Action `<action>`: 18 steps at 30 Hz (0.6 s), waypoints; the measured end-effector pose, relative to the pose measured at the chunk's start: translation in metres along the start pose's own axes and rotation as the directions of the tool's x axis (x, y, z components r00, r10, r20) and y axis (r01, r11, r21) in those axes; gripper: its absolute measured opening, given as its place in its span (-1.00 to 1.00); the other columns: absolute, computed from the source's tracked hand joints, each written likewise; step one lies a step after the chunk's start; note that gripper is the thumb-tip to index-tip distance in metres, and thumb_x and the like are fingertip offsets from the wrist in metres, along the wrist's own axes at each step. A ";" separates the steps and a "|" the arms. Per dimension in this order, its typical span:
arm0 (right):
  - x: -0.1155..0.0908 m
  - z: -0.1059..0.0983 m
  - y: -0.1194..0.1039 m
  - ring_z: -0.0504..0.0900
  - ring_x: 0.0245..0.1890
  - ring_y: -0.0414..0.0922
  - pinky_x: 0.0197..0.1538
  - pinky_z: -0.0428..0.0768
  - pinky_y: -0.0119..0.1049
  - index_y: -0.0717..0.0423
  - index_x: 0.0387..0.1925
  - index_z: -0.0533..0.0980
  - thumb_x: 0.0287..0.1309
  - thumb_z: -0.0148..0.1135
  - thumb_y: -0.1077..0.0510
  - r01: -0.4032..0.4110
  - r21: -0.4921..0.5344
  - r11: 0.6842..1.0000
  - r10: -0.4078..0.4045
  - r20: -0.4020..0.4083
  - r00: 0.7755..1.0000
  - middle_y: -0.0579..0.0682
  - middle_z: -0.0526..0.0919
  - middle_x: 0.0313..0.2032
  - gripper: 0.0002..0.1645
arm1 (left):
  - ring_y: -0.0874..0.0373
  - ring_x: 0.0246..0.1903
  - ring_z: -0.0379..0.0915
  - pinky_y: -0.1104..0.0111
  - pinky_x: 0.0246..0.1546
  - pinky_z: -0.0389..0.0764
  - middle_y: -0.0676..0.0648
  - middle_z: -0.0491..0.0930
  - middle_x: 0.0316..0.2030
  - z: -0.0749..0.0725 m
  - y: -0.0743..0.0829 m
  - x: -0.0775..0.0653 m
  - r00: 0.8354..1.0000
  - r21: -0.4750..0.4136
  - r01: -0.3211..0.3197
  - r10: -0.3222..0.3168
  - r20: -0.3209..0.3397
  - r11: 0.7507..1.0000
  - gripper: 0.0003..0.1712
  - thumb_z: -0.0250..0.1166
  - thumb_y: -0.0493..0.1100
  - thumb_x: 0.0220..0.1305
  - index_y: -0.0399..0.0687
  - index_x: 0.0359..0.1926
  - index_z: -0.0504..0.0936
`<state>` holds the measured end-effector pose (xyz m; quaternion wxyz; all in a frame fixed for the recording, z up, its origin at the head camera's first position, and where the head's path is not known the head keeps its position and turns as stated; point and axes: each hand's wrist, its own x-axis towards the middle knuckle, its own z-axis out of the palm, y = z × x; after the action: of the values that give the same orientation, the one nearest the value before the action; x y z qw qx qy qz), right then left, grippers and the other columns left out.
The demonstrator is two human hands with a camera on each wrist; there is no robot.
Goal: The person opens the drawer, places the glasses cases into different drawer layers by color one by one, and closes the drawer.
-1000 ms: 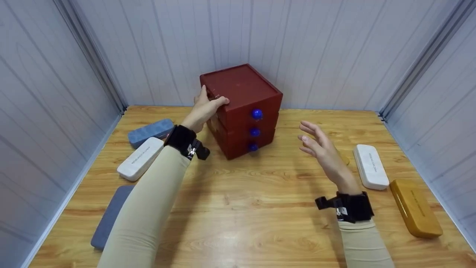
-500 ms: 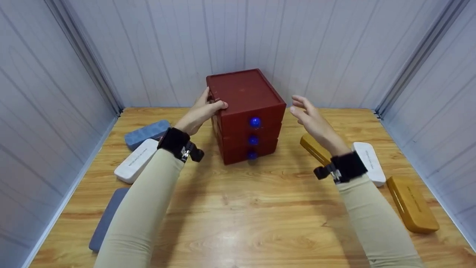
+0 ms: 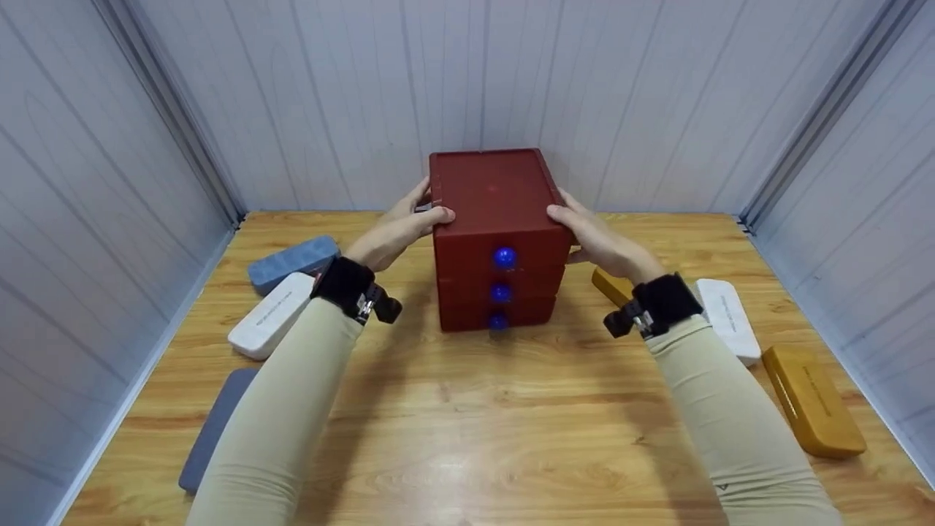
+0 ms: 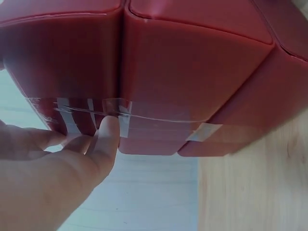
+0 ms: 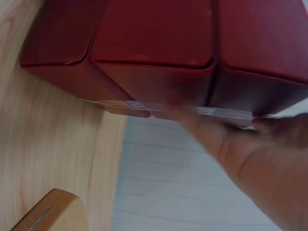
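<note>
A dark red three-drawer box (image 3: 497,193) with blue round knobs stands at the back of the table, its front facing me. My left hand (image 3: 394,232) grips its left side, thumb over the top edge and fingers along the side wall. In the left wrist view those fingertips (image 4: 109,126) press beside strips of clear tape (image 4: 159,113) running across the drawers. On the opposite side, my right hand (image 3: 603,237) holds the box with its thumb at the top right edge. The right wrist view shows that hand's fingers blurred against the taped side wall.
On the left lie a blue glasses case (image 3: 292,263), a white one (image 3: 272,315) and a grey-blue one (image 3: 218,431), partly behind my sleeve. Yellow cases (image 3: 612,285) (image 3: 814,402) and a white case (image 3: 729,321) lie on the right. Panelled walls (image 3: 482,88) enclose the table.
The drawer box has turned from an angle to face me squarely and shifted slightly nearer. My right hand has come in from the right onto its side. My left hand has kept its grip.
</note>
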<state>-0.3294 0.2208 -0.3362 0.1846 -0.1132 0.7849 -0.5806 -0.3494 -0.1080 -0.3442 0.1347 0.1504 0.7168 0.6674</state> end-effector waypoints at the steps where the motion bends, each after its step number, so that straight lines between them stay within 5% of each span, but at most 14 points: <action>1: -0.001 0.001 0.001 0.41 0.42 0.17 0.40 0.44 0.21 -0.32 0.74 -0.34 0.66 -0.22 -0.26 0.004 0.004 1.000 -0.004 0.010 1.000 0.25 0.22 0.57 -0.12 | 0.02 0.44 0.29 0.18 0.52 0.29 -0.12 0.17 0.59 0.000 0.000 -0.001 1.000 0.006 -0.003 0.003 0.002 1.000 0.17 0.30 -0.13 0.36 0.10 0.75 -0.26; 7: -0.007 0.005 0.005 0.51 0.31 0.14 0.28 0.52 0.17 -0.46 0.72 -0.32 0.65 -0.25 -0.25 0.040 -0.010 0.999 -0.040 -0.001 0.999 0.24 0.42 0.44 -0.18 | 0.02 0.42 0.31 0.18 0.50 0.31 -0.12 0.22 0.56 0.000 0.000 -0.004 0.999 0.015 -0.033 0.032 0.031 0.999 0.12 0.28 -0.12 0.39 0.07 0.75 -0.21; 18: -0.015 0.018 0.007 0.37 0.46 0.22 0.33 0.44 0.43 -0.44 0.71 -0.39 0.65 -0.31 -0.17 0.085 -0.051 0.995 -0.086 -0.023 0.996 0.17 0.08 0.64 -0.17 | 0.06 0.55 0.15 0.20 0.57 0.19 -0.13 0.06 0.66 0.000 -0.004 -0.006 0.999 0.026 -0.008 0.007 0.049 1.000 0.13 0.27 -0.05 0.43 0.06 0.74 -0.28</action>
<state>-0.3081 0.2128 -0.3449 0.1466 -0.1439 0.7959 -0.5695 -0.3441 -0.1110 -0.3483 0.1476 0.1710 0.7216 0.6544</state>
